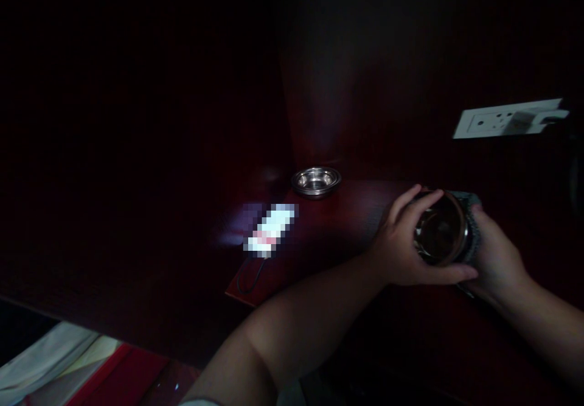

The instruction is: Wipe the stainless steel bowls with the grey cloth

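Note:
A round, dark, glassy vessel (441, 232) with a shiny rim is between my two hands at the right of the head view. My left hand (401, 245) curls round its near-left side, fingers over the far rim and thumb along the front. From the right, my right hand (499, 260) presses a grey textured piece, perhaps a cloth (474, 229), against the vessel; most of its fingers are hidden behind. Dim light leaves the vessel's contents unclear.
A shiny metal bowl (316, 181) stands on the dark red tabletop (314, 241) near the back corner. Left of it lies a lit, blurred-out phone (271, 231) with a cable (250, 289). A white socket panel (490, 120) with a plug is on the wall. Fabric (50, 354) shows lower left.

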`<state>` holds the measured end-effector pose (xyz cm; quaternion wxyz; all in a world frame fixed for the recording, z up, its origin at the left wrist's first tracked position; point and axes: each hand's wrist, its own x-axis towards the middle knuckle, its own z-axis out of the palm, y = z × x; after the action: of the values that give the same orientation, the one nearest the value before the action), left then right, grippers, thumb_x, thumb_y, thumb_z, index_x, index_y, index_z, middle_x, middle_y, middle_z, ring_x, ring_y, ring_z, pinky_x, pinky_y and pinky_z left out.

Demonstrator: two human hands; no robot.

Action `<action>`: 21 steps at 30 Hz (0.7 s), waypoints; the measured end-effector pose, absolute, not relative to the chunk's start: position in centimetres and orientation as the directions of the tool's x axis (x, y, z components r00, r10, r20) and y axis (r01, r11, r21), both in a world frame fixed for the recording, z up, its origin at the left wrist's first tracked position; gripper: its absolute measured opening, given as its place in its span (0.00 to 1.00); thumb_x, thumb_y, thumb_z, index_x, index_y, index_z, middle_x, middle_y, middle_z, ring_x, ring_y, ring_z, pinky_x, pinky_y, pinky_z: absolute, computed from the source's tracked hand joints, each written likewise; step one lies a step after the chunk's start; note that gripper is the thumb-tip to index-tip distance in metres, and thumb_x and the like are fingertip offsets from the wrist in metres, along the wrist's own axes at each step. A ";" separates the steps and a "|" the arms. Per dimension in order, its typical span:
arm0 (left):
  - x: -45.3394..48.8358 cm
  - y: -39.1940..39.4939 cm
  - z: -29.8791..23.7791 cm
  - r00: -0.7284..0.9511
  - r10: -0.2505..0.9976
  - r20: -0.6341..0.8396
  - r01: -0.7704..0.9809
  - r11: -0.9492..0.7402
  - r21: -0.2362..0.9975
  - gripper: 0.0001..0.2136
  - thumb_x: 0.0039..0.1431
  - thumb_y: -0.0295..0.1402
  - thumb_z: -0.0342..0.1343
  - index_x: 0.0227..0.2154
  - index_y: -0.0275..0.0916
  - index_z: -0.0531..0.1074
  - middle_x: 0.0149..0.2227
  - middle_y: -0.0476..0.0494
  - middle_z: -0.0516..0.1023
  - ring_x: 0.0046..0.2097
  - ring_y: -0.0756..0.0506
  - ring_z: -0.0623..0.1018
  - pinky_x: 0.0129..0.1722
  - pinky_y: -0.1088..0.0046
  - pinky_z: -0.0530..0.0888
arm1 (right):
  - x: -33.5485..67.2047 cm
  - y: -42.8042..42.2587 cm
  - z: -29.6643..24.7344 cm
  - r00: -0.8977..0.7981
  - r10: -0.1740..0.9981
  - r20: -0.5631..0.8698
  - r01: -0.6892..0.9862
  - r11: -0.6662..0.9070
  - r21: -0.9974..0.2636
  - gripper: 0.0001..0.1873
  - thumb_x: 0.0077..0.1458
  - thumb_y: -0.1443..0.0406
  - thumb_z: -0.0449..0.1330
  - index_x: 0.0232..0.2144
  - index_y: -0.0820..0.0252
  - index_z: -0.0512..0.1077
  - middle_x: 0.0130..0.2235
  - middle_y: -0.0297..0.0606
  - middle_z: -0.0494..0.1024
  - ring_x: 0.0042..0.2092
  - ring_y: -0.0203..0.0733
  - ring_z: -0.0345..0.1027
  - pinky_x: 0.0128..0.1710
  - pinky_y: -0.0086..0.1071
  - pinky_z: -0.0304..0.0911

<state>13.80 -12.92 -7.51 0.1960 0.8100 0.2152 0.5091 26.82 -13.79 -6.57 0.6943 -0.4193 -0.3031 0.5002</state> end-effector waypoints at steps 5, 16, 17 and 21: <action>13.6 -12.5 -7.6 0.376 0.555 0.742 0.144 -0.826 0.545 0.51 0.39 0.52 0.66 0.65 0.43 0.49 0.69 0.34 0.47 0.69 0.32 0.53 0.66 0.50 0.56 | 25.6 -14.6 -5.6 0.227 0.973 -0.045 -0.496 0.076 -0.865 0.17 0.58 0.52 0.54 0.39 0.53 0.77 0.38 0.38 0.83 0.47 0.48 0.77 0.49 0.41 0.72; 13.3 -11.7 -8.3 0.345 0.552 0.759 0.078 -0.823 0.563 0.49 0.46 0.53 0.63 0.66 0.40 0.45 0.69 0.32 0.44 0.69 0.33 0.49 0.67 0.49 0.50 | 26.0 -13.9 -7.3 -0.009 0.999 0.051 -0.455 0.041 -0.890 0.25 0.53 0.44 0.56 0.43 0.53 0.76 0.43 0.39 0.83 0.50 0.50 0.75 0.54 0.45 0.68; 13.3 -11.7 -8.4 0.339 0.562 0.754 0.062 -0.813 0.578 0.49 0.47 0.53 0.62 0.66 0.40 0.45 0.69 0.31 0.44 0.69 0.33 0.49 0.67 0.49 0.50 | 26.2 -13.7 -7.6 -0.008 0.997 0.080 -0.450 0.068 -0.890 0.25 0.53 0.45 0.57 0.45 0.52 0.74 0.45 0.38 0.82 0.51 0.49 0.74 0.54 0.45 0.67; 13.4 -11.6 -8.8 0.350 0.627 0.696 0.023 -0.748 0.663 0.49 0.49 0.57 0.58 0.67 0.40 0.43 0.68 0.31 0.46 0.69 0.31 0.51 0.66 0.46 0.52 | 26.9 -13.0 -8.8 -0.016 0.983 0.184 -0.344 0.167 -0.924 0.28 0.55 0.45 0.56 0.53 0.50 0.70 0.51 0.37 0.79 0.53 0.48 0.73 0.57 0.44 0.65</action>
<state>13.42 -11.61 -8.80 0.2852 0.7704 0.2112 0.5297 26.94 -13.02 -8.81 0.6097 -0.3470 -0.4604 0.5439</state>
